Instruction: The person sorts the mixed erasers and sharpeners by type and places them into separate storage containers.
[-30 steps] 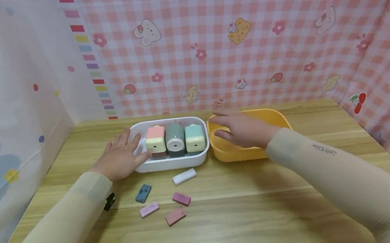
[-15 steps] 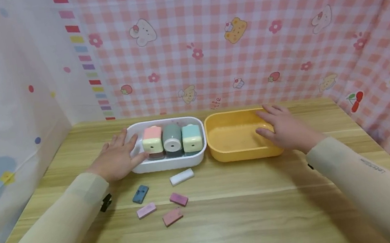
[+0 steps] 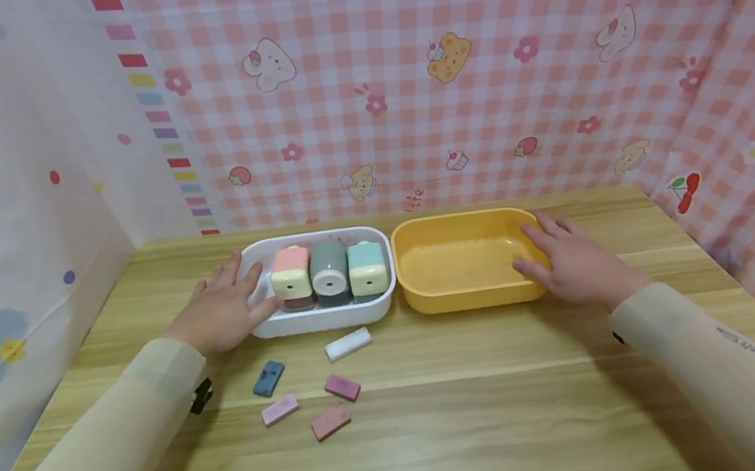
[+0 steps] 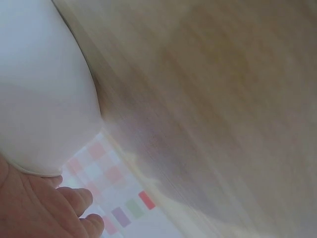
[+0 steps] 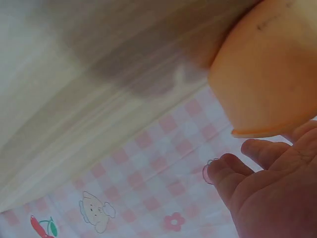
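My left hand rests with spread fingers on the left end of a white plastic basket. Three pencil sharpeners stand side by side in that basket: a pink and cream one, a grey-green one and a teal and cream one. Over the right end of a yellow basket lies my right hand, its fingers apart at the rim. Both wrist views show fingertips at the rims, seen from below, beside the white wall and the yellow wall.
In front of the white basket lie small eraser-like blocks: a white one, a blue one, a lilac one, a magenta one and a dusty-pink one. A patterned cloth hangs behind the wooden table.
My right hand has moved right, from over the yellow basket's left part to its right end. The left hand stays on the white basket. The head view has shifted slightly.
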Tool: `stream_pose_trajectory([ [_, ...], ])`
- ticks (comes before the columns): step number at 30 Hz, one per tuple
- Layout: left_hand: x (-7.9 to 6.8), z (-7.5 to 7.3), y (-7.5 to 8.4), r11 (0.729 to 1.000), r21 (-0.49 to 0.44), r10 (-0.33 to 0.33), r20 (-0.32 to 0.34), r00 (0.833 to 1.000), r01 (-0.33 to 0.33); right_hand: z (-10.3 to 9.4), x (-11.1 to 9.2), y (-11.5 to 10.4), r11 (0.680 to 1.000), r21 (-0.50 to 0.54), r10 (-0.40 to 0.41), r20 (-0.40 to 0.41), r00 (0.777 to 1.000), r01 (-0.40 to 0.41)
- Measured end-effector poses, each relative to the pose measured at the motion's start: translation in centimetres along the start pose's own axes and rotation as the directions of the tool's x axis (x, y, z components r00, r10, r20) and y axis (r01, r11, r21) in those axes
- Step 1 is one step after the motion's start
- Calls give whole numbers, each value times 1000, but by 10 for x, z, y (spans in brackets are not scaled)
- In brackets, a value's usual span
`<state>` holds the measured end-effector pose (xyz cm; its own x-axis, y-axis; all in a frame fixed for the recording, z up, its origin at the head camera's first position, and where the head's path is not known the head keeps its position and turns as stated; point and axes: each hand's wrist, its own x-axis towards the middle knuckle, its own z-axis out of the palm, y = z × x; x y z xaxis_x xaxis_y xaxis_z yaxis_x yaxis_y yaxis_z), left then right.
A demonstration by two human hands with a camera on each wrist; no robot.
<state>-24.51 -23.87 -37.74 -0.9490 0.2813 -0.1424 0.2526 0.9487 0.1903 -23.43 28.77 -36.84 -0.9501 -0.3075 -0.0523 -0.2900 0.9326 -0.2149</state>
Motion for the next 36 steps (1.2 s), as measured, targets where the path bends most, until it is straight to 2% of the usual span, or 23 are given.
stream_pose_trajectory([
  [13, -2, -1, 1, 1000, -10, 11, -10, 1000, -11, 9, -5, 1, 999, 27, 37, 36, 999, -38],
  [22, -2, 3, -3, 1000, -15, 14, -19, 1000, -15, 17, -5, 2, 995, 90, 38, 31, 999, -41],
  [36, -3, 0, 2, 1000, -15, 19, -24, 1000, -19, 17, -4, 3, 997, 66, 32, 8, 999, -33],
])
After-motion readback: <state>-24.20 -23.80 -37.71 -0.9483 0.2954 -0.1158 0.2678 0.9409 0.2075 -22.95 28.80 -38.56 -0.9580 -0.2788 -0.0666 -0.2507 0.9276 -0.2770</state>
